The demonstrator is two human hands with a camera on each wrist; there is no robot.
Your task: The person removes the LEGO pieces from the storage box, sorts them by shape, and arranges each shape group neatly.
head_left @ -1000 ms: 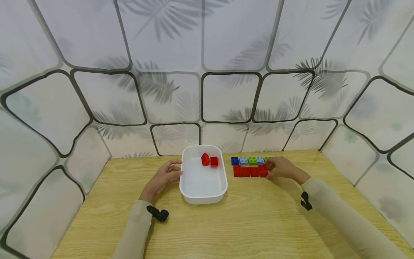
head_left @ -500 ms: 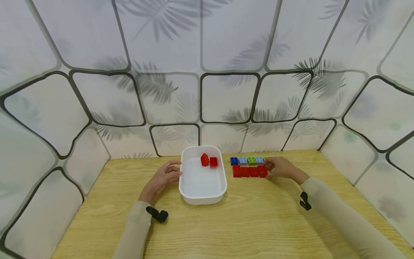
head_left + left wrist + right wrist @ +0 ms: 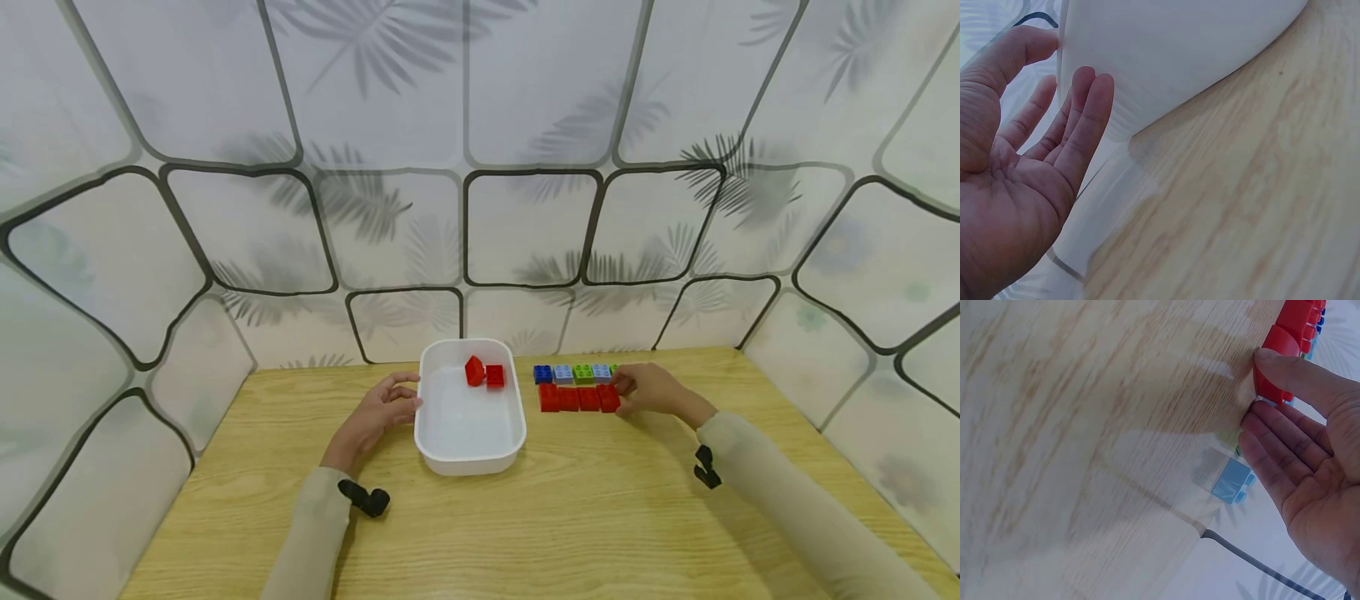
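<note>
My left hand (image 3: 380,414) is at the left side of a white plastic tub (image 3: 471,433), its fingers loosely spread. In the left wrist view the thumb meets the tub wall (image 3: 1166,56) near the rim, and the other fingers lie against or close to it. Two red toy bricks (image 3: 495,376) sit inside the tub towards its back. Over to the right, my right hand (image 3: 655,388) pinches the red brick (image 3: 1270,375) at the right end of a row of red bricks (image 3: 568,399). The fingertips behind that brick are partly hidden.
Behind the red row stands a row of blue, light-blue and green bricks (image 3: 582,374), its right end hidden by my right hand. A light-blue brick (image 3: 1232,481) shows there in the right wrist view. A patterned curtain (image 3: 525,225) encloses the wooden table (image 3: 480,533).
</note>
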